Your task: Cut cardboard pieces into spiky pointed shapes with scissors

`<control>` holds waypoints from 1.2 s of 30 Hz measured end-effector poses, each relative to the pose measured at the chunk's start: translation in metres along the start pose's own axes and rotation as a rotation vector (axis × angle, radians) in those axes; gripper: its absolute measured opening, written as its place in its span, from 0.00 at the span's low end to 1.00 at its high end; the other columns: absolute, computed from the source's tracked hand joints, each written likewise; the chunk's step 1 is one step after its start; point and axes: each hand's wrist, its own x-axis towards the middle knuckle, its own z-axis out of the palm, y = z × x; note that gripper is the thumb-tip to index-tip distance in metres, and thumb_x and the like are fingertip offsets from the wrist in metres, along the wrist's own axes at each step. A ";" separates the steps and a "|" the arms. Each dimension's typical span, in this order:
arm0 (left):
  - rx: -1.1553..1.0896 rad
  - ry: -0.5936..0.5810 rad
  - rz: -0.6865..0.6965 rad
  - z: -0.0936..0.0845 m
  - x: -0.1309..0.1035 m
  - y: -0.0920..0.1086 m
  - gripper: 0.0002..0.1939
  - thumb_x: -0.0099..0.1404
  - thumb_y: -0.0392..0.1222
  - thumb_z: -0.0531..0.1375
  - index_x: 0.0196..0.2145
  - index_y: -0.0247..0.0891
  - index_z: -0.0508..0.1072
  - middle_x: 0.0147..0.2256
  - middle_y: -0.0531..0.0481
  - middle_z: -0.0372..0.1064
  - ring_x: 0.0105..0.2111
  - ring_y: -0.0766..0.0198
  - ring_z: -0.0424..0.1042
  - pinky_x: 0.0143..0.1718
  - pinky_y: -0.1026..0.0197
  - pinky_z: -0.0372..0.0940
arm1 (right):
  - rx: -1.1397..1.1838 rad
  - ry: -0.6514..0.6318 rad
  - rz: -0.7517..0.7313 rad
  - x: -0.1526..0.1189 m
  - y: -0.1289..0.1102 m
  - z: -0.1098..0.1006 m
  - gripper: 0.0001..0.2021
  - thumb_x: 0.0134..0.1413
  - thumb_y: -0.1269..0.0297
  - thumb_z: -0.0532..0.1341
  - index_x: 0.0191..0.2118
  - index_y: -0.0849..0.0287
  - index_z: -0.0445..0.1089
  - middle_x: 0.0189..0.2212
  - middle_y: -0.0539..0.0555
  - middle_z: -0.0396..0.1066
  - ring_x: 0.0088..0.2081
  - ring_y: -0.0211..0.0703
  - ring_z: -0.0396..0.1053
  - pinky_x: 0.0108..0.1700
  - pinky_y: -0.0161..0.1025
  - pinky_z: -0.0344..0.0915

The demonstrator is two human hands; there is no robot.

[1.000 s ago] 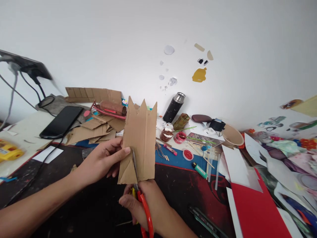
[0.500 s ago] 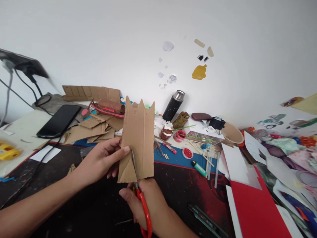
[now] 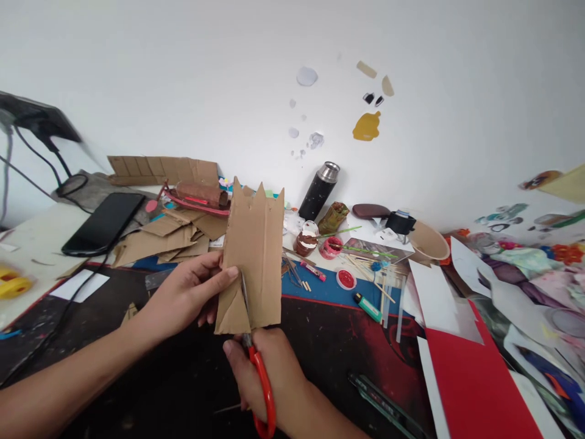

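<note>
1. A white wall (image 3: 205,79) with stickers (image 3: 366,126) on it stands behind a crowded desk (image 3: 50,225), partly covered by a dark mat (image 3: 320,341).
2. The cardboard (image 3: 256,244) is held up over the mat, between the hands, its spiked end pointing toward the wall. A creased, triangular part shows at its lower left corner.
3. The left hand (image 3: 194,296) grips the cardboard by its left edge, thumb pressed on the face and fingers bent behind.
4. The right hand (image 3: 269,372) is closed around the red handles of the scissors (image 3: 265,384), just below the cardboard. A blade runs up over the face from the bottom edge, its tip near the left thumb. How far apart the blades are, I cannot tell.
5. On the left lie a black phone (image 3: 103,224), a pile of scraps (image 3: 153,244) and a model boat (image 3: 201,200); a long strip (image 3: 164,171) stands against the wall behind.
6. Beyond the cardboard, to the right, a black flask (image 3: 316,195) leans near the wall, with a brown jar (image 3: 304,244) and a red jar (image 3: 329,249) in front. A lid (image 3: 346,280) of red paint lies nearer, on the blue strip of the mat.
7. Farther right are a bowl (image 3: 432,245), thin sticks (image 3: 363,271), a green tube (image 3: 368,308), a cutter (image 3: 384,402) and a red sheet (image 3: 475,384).
</note>
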 end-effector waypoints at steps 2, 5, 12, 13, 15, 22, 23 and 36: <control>0.000 0.002 0.012 0.000 0.000 0.000 0.27 0.61 0.68 0.73 0.39 0.40 0.77 0.20 0.59 0.69 0.11 0.68 0.65 0.10 0.67 0.60 | 0.055 -0.059 0.053 0.001 0.003 0.001 0.17 0.74 0.47 0.65 0.44 0.57 0.74 0.22 0.46 0.68 0.21 0.40 0.70 0.25 0.33 0.67; 0.005 0.005 0.048 0.000 0.001 0.001 0.25 0.62 0.66 0.73 0.37 0.40 0.77 0.20 0.59 0.69 0.11 0.68 0.66 0.10 0.67 0.59 | 0.140 -0.116 0.044 0.004 0.006 -0.001 0.20 0.71 0.42 0.66 0.42 0.56 0.71 0.20 0.44 0.66 0.18 0.39 0.69 0.21 0.32 0.65; -0.049 0.073 0.120 0.001 0.003 0.002 0.23 0.60 0.63 0.75 0.33 0.41 0.77 0.20 0.57 0.71 0.11 0.67 0.66 0.10 0.67 0.59 | 0.354 -0.165 -0.035 0.012 0.007 -0.013 0.31 0.58 0.30 0.72 0.41 0.57 0.71 0.20 0.44 0.68 0.18 0.37 0.68 0.21 0.31 0.65; -0.062 0.086 0.125 0.001 0.003 0.002 0.23 0.59 0.62 0.76 0.32 0.41 0.77 0.20 0.57 0.70 0.11 0.67 0.66 0.10 0.67 0.58 | 0.380 -0.167 -0.048 0.013 0.006 -0.014 0.32 0.58 0.30 0.73 0.42 0.57 0.71 0.20 0.43 0.68 0.18 0.37 0.67 0.21 0.31 0.65; -0.103 0.122 0.134 -0.001 0.005 0.003 0.23 0.59 0.61 0.77 0.31 0.40 0.77 0.19 0.57 0.70 0.11 0.67 0.65 0.10 0.67 0.58 | 0.407 -0.159 -0.074 0.013 0.004 -0.017 0.32 0.58 0.30 0.73 0.43 0.57 0.71 0.19 0.42 0.66 0.17 0.36 0.65 0.20 0.30 0.63; -0.472 0.591 0.406 -0.042 0.017 0.046 0.18 0.47 0.39 0.79 0.28 0.39 0.73 0.18 0.60 0.68 0.13 0.71 0.62 0.12 0.71 0.59 | 0.227 -0.188 -0.100 0.005 0.002 -0.017 0.26 0.64 0.37 0.72 0.44 0.58 0.76 0.20 0.44 0.67 0.18 0.37 0.66 0.21 0.30 0.60; -0.481 0.611 0.437 -0.047 0.019 0.050 0.17 0.48 0.37 0.78 0.27 0.39 0.72 0.17 0.60 0.67 0.14 0.71 0.63 0.12 0.71 0.59 | 0.194 -0.171 -0.118 0.004 0.002 -0.017 0.25 0.63 0.38 0.73 0.45 0.58 0.77 0.21 0.44 0.68 0.19 0.37 0.66 0.22 0.31 0.61; -0.459 0.506 0.389 -0.041 0.021 0.034 0.23 0.48 0.48 0.82 0.34 0.39 0.77 0.23 0.57 0.73 0.16 0.68 0.68 0.13 0.69 0.62 | -0.495 0.058 -0.232 0.010 -0.006 -0.025 0.30 0.58 0.41 0.77 0.60 0.53 0.82 0.37 0.55 0.85 0.37 0.51 0.81 0.40 0.39 0.68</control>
